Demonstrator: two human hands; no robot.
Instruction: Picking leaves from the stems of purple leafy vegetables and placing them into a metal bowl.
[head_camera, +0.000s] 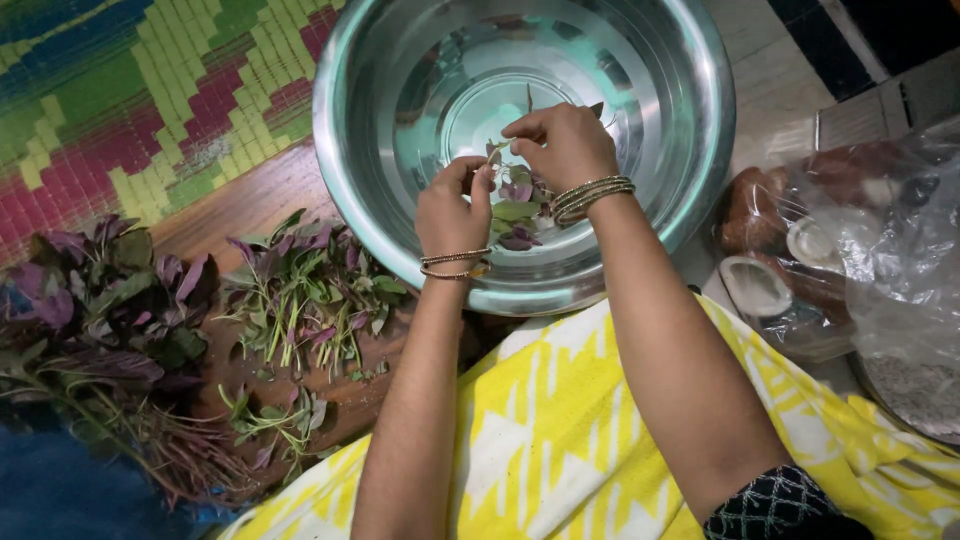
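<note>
Over a big steel bowl (690, 150), my left hand (452, 208) and my right hand (565, 142) both pinch one thin green sprig (500, 150) with purple-green leaves. Bangles circle both wrists. A few picked leaves (515, 212) lie in the bowl's bottom just below my hands. The bowl's polished inside reflects my fingers.
A pile of purple and green leafy stalks (100, 320) lies at left, with a smaller heap of stems (305, 295) on a wooden board (240, 205). A woven coloured mat (150, 90) is behind. A clear plastic bag with coconut pieces (800, 250) sits right. Yellow-white cloth (550, 430) covers my lap.
</note>
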